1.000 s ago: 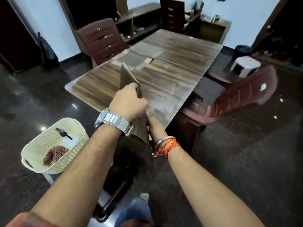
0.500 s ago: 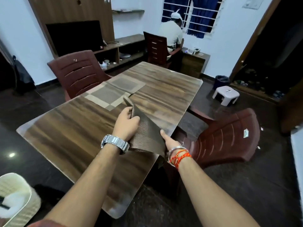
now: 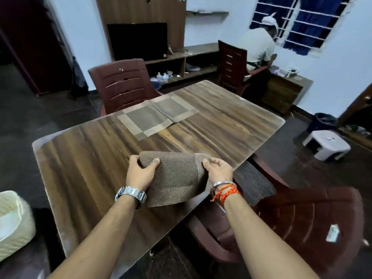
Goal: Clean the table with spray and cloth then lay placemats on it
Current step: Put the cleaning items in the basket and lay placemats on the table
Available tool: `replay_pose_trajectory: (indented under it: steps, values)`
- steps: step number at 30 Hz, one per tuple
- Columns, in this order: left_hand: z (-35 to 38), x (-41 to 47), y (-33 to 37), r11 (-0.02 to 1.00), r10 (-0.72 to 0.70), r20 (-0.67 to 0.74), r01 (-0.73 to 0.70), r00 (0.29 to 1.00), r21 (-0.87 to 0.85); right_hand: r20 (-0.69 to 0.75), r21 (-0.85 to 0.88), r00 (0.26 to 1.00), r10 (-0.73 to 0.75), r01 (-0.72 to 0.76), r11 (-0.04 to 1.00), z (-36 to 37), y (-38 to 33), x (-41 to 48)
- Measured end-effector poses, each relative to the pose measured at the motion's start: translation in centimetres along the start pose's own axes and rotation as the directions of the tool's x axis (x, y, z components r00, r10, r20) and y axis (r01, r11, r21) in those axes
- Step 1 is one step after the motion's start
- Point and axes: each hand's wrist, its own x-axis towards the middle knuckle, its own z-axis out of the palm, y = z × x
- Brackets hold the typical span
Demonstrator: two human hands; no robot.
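Your left hand [image 3: 141,174] and right hand [image 3: 219,171] each pinch the brown woven placemat [image 3: 173,178]; lower it flat, square to the wooden table [image 3: 90,158] edge

I find no legible text. The sticker [image 3: 333,232] on the near maroon chair [image 3: 314,222] is blurred. The white stool [image 3: 327,144] carries an unreadable mark.

The one camera sits on my head, looking forward and down along both forearms at the bench [image 3: 96,158]. It is close above my left hand [image 3: 140,174] and right hand [image 3: 219,171], the room lying beyond them.
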Motion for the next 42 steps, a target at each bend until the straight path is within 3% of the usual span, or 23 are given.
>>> replay_pose_trajectory:
  steps: [2,4,6,8,10,14,17,19,22,25,27,30,32,35,37,38,40,42]
  values:
    - [1.4,-0.5,0.2,0.999,0.036,-0.084,-0.037,0.996,-0.008,0.055,-0.092,0.996,-0.068,0.073,0.993,-0.8,-0.6,1.8]
    - [2.6,-0.6,-0.2,1.000,-0.023,-0.058,0.024,0.998,0.013,0.102,-0.321,0.993,-0.055,0.085,0.943,-1.3,-0.2,3.6]
    - [3.6,-1.0,-1.5,0.980,-0.169,-0.056,0.174,0.984,0.101,0.182,-0.603,0.983,0.027,0.090,0.793,-1.6,1.5,4.8]
    - [4.1,-1.8,-3.1,0.924,-0.278,-0.085,0.291,0.957,0.248,0.210,-0.751,0.977,0.041,0.134,0.646,-1.9,2.9,5.2]
    - [4.3,-2.3,-3.7,0.862,-0.339,-0.095,0.349,0.936,0.367,0.298,-0.755,0.954,0.040,0.210,0.621,-1.7,2.8,5.0]
    - [5.0,-1.5,-3.1,0.805,-0.393,-0.115,0.402,0.912,0.436,0.425,-0.673,0.898,0.111,0.232,0.703,-0.7,1.6,5.1]
    - [5.5,-0.8,-2.7,0.783,-0.424,-0.058,0.398,0.904,0.477,0.475,-0.542,0.871,0.122,0.180,0.821,0.8,0.5,5.4]
    - [6.2,-0.5,-2.0,0.823,-0.357,0.033,0.297,0.934,0.485,0.475,-0.425,0.877,0.071,0.158,0.891,1.6,-0.8,5.7]
    - [7.3,-0.5,0.6,0.910,-0.128,0.144,0.058,0.981,0.410,0.465,-0.306,0.885,-0.006,0.167,0.937,2.8,-3.6,6.3]
    - [6.5,-1.2,4.2,0.898,0.074,0.143,-0.128,0.987,0.422,0.423,-0.163,0.905,-0.052,0.133,0.978,3.9,-6.8,7.4]
    - [5.2,-1.7,6.3,0.917,0.205,0.133,-0.238,0.970,0.321,0.408,-0.122,0.906,-0.114,0.178,0.976,4.2,-9.3,8.2]
    - [3.4,-1.8,7.5,0.884,0.334,0.068,-0.338,0.940,0.322,0.392,-0.053,0.906,-0.162,0.198,0.979,4.0,-13.1,9.6]
    - [2.9,-1.8,8.3,0.790,0.507,-0.078,-0.427,0.858,0.441,0.400,-0.005,0.891,-0.216,0.238,0.971,3.3,-15.1,10.8]
    - [3.7,-2.3,10.0,0.638,0.751,-0.234,-0.589,0.617,0.495,0.421,-0.022,0.872,-0.250,0.286,0.958,1.5,-16.6,12.8]
    - [4.9,-2.7,11.4,0.569,0.820,-0.296,-0.646,0.490,0.508,0.425,-0.028,0.873,-0.237,0.275,0.961,0.3,-16.7,14.1]
    - [5.6,-2.4,11.7,0.569,0.821,-0.314,-0.628,0.478,0.532,0.423,-0.036,0.878,-0.226,0.265,0.964,-0.1,-16.7,14.4]
    - [6.6,-1.0,12.0,0.629,0.765,-0.310,-0.552,0.565,0.547,0.424,-0.011,0.883,-0.201,0.227,0.974,-0.6,-16.4,14.8]
    - [7.6,0.4,11.9,0.675,0.702,-0.212,-0.542,0.680,0.500,0.433,0.040,0.888,-0.156,0.154,0.987,-0.9,-15.7,14.9]
